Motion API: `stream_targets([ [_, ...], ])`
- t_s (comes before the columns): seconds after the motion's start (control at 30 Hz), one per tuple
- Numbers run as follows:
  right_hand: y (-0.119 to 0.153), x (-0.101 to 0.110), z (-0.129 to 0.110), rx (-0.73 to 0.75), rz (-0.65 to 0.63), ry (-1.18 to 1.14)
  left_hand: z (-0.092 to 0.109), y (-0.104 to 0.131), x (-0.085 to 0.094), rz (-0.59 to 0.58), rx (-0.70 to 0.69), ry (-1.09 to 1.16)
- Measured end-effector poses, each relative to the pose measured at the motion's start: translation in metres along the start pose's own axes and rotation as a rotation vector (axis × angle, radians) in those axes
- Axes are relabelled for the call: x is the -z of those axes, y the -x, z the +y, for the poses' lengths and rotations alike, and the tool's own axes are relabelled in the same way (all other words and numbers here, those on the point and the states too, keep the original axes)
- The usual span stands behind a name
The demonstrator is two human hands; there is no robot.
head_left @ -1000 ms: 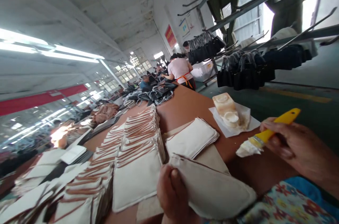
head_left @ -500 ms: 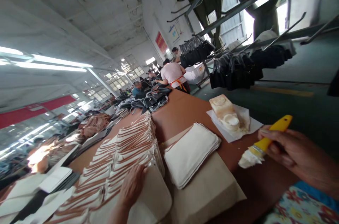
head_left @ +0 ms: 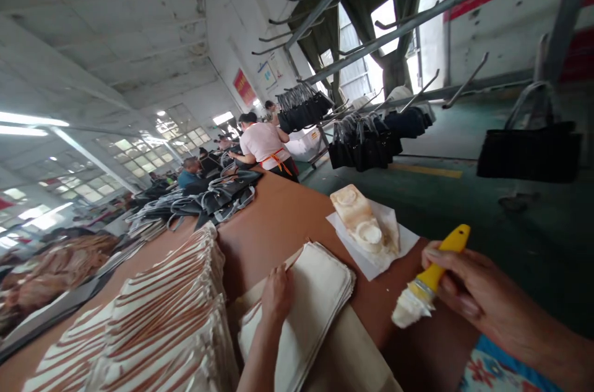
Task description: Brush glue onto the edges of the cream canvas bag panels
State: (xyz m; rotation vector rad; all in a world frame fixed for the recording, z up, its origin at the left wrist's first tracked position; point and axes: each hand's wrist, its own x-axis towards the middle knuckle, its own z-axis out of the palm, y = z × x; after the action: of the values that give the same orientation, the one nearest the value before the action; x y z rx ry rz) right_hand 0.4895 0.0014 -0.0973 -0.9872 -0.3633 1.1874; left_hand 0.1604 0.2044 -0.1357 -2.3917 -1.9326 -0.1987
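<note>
My right hand (head_left: 482,293) grips a paintbrush (head_left: 434,277) by its yellow handle, its bristles thickly coated with a white paste. The brush hangs tilted over the brown tabletop, bristles down and to the left. My left hand (head_left: 277,296) lies over a stack of white panels (head_left: 320,281); its fingers are closed at the far edge of the top panel, where a thin brown edge shows. Under that stack is a beige sheet (head_left: 352,349). Beyond the brush, a paste-smeared plastic container (head_left: 357,219) lies on white paper (head_left: 406,237).
Fanned rows of white panels with brown edges (head_left: 153,318) cover the table's left side. Black bags with grey handles (head_left: 218,197) are piled farther along the brown table (head_left: 288,206). A metal rack (head_left: 357,52) with hanging bags stands right. A person (head_left: 262,144) works at the far end.
My left hand has moved right, from the fanned panels onto the stack. The brush stays in my right hand, still clear of the panels. The camera view has turned to the right.
</note>
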Motion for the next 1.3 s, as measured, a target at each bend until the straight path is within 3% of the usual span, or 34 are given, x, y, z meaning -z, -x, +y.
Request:
stream_targets([
  [0.1,-0.006,0.017,-0.002,0.011,0.05,0.029,0.007,-0.024,-0.014,-0.075,0.05,0.031],
  [0.2,-0.013,0.031,-0.006,0.011,0.042,0.026,0.011,-0.035,-0.017,-0.093,0.085,0.046],
  [0.4,-0.014,0.031,-0.001,0.017,0.065,0.02,0.014,-0.044,-0.01,-0.163,0.096,0.09],
  [0.57,-0.007,0.028,-0.005,0.023,0.091,-0.004,0.022,-0.038,0.006,-0.158,0.053,0.173],
  [0.73,-0.004,0.026,-0.013,0.062,-0.008,-0.017,0.039,-0.009,0.036,-0.203,-0.068,0.348],
  [0.97,-0.002,0.003,-0.013,0.127,-0.164,0.029,0.084,0.053,0.073,-0.233,-0.187,0.518],
  [1.2,0.019,-0.027,-0.041,0.405,-0.27,0.338,0.114,0.106,0.096,-0.131,-0.201,0.597],
  [1.3,0.032,-0.036,-0.042,0.536,-0.323,0.46,0.123,0.121,0.101,-0.069,-0.205,0.624],
])
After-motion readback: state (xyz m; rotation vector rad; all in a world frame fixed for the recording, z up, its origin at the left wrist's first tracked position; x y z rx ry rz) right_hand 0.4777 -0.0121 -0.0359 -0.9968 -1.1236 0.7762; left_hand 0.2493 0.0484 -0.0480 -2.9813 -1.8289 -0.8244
